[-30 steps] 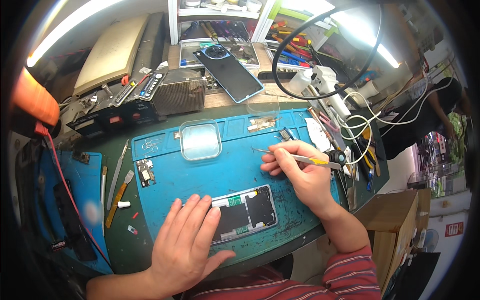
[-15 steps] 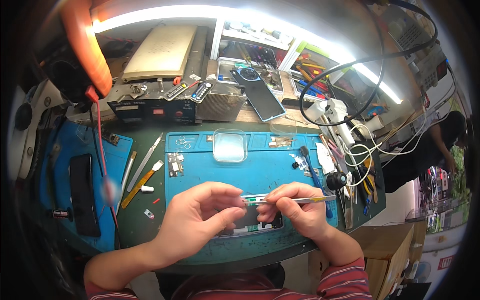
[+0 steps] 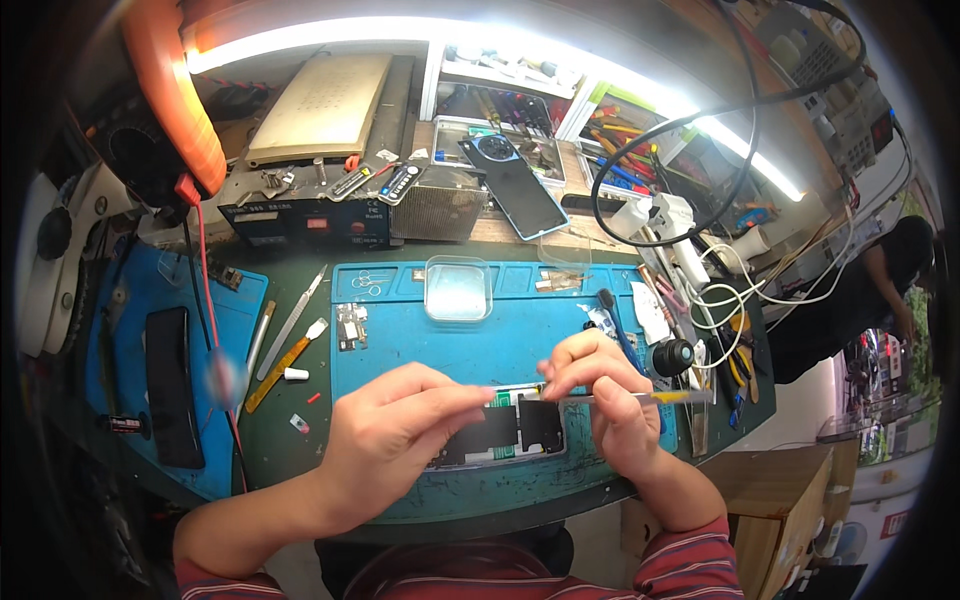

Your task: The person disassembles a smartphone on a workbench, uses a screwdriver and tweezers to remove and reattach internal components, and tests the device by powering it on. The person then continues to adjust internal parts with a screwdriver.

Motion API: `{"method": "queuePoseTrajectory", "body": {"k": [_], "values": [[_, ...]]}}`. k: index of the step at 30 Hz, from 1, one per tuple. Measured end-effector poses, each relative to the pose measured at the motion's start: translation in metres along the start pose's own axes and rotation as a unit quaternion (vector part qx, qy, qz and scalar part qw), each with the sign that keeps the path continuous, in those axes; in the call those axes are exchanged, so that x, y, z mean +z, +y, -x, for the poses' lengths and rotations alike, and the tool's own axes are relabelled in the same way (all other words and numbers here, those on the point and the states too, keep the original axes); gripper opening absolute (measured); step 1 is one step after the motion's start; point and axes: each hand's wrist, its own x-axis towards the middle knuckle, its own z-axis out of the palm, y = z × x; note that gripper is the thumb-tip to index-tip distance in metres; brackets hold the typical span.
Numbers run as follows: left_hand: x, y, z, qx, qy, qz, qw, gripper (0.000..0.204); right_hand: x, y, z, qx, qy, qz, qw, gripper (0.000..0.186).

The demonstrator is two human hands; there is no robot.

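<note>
Far left — cream slab (image 3: 325, 108) above a dark boxy unit (image 3: 275, 228). Left side: black oblong item (image 3: 174, 385) on a small blue pad (image 3: 228, 445); amber scraper (image 3: 286, 366), white cap (image 3: 296, 374) just beside it. Right: black round lens piece (image 3: 673, 357), looped white cable (image 3: 727, 322) close by. Far right — person in dark clothing (image 3: 828, 328), bent forward.

I wear a dark red knit-looking shirt (image 3: 470, 592) crossed by thin pale and darker stripes, its front showing at the lower edge of my view. The striped red fabric of my right sleeve (image 3: 685, 560) ends near the elbow, and a smaller piece of my matching left sleeve (image 3: 228, 582) shows. Below the sleeves my forearms are bare, as are my left hand (image 3: 385, 430) and right hand (image 3: 628, 435).
</note>
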Motion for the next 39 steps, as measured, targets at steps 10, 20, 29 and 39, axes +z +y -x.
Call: {"method": "queuePoseTrajectory", "body": {"k": [10,20,29,39], "values": [[0.007,0.001,0.009,0.118,0.024,-0.08,0.989,0.048,0.023,-0.023,-0.003,-0.02,-0.057,0.215,0.975,0.022],[0.012,-0.003,0.014,0.143,0.026,-0.054,0.988,0.044,0.029,-0.016,0.003,-0.081,-0.05,0.24,0.966,0.023],[-0.01,0.012,0.022,0.062,-0.059,-0.164,0.983,0.07,0.022,-0.005,0.024,-0.016,-0.044,0.258,0.965,0.014],[0.009,0.01,0.045,0.052,-0.11,-0.234,0.965,0.094,0.033,0.002,0.04,-0.103,-0.059,0.338,0.934,0.022]]}}
